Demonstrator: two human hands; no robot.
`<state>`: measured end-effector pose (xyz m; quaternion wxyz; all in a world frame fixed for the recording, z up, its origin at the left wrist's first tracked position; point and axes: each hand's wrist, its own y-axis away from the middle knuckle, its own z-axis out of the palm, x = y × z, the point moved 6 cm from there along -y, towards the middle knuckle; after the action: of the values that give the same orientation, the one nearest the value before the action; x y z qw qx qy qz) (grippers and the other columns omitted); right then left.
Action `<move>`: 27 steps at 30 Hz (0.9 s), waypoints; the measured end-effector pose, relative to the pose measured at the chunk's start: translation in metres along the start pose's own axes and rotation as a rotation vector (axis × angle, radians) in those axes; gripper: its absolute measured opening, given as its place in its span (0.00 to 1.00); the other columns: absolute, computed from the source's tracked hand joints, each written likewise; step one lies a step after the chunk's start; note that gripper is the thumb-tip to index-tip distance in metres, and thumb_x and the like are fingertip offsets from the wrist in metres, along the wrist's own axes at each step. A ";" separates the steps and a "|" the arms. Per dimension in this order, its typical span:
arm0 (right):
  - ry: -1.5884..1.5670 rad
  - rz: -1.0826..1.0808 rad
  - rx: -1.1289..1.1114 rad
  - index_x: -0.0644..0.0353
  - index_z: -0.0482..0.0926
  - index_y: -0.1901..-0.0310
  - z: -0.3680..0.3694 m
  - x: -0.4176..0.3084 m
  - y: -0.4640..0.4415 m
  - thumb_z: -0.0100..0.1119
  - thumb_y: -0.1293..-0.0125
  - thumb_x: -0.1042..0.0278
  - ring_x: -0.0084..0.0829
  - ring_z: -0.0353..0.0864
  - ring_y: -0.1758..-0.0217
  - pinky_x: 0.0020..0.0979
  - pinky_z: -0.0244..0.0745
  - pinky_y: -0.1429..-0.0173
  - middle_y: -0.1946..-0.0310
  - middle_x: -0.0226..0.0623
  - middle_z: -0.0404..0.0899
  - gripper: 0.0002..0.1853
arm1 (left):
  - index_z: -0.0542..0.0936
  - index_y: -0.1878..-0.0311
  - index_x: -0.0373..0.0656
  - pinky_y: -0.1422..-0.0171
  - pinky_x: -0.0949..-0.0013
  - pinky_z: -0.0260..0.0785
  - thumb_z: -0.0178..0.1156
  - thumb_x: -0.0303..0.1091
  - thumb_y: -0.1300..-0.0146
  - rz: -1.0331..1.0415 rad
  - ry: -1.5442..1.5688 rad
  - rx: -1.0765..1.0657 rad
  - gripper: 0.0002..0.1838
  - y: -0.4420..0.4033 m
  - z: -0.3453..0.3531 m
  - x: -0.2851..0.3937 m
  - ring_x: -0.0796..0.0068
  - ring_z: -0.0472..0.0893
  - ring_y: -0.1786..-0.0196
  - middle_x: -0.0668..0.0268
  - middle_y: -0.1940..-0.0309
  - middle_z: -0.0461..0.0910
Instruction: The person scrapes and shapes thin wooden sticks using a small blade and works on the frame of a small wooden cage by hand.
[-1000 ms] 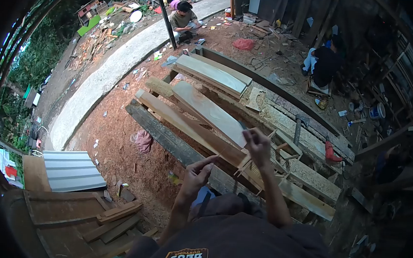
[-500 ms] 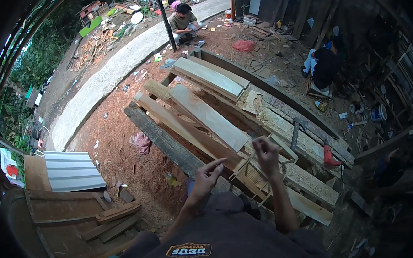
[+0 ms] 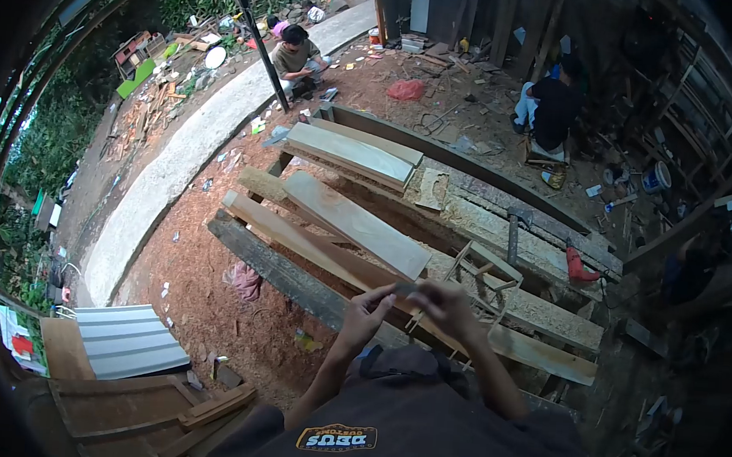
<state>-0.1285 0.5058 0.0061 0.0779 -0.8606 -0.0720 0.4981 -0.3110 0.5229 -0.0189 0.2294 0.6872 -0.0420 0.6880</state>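
Note:
In front of my chest, both hands are brought close together over the workbench. My left hand [image 3: 365, 313] is closed in a pinch, thumb against forefinger. My right hand [image 3: 447, 309] is closed too, fingers curled. A small dark piece [image 3: 405, 290] shows between the fingertips of the two hands; its kind is too small to make out. Just beyond the right hand, a small slatted wooden frame [image 3: 489, 267] rests on the bench, partly hidden by that hand. A pale plank [image 3: 358, 224] lies ahead of the hands.
More boards [image 3: 354, 151] lie at the bench's far side. A hammer [image 3: 513, 236] and a red power drill [image 3: 582, 267] rest on the right. Two people sit on the ground, one person [image 3: 297, 58] by the path and another person [image 3: 554, 110] at the right. Wood shavings [image 3: 203, 251] cover the ground.
My right hand has come down and left to meet my left hand, and the small dark piece now shows between them. The camera view has shifted slightly.

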 end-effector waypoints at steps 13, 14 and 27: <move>0.103 -0.059 0.080 0.62 0.83 0.63 -0.014 -0.036 -0.010 0.69 0.36 0.63 0.21 0.75 0.80 0.28 0.68 0.74 0.81 0.34 0.78 0.10 | 0.79 0.39 0.34 0.48 0.81 0.72 0.57 0.27 0.28 0.034 0.199 0.027 0.17 -0.001 0.007 0.018 0.85 0.80 0.51 0.63 0.50 0.84; 0.074 -0.128 0.082 0.61 0.83 0.64 -0.003 -0.039 -0.009 0.70 0.36 0.61 0.21 0.75 0.80 0.28 0.68 0.75 0.81 0.34 0.78 0.11 | 0.79 0.39 0.34 0.48 0.81 0.72 0.57 0.27 0.28 0.031 0.195 0.003 0.17 0.003 0.010 0.026 0.85 0.80 0.51 0.63 0.51 0.84; 0.018 -0.026 0.107 0.62 0.84 0.64 -0.015 -0.007 0.005 0.65 0.32 0.57 0.20 0.74 0.78 0.27 0.65 0.73 0.80 0.32 0.79 0.14 | 0.80 0.39 0.35 0.43 0.76 0.73 0.57 0.28 0.28 -0.044 0.192 0.009 0.17 0.011 0.014 -0.001 0.82 0.80 0.48 0.61 0.49 0.84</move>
<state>-0.1184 0.4982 0.0181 0.1307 -0.8587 -0.0558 0.4923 -0.3026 0.5076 -0.0165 0.2443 0.6201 -0.0016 0.7455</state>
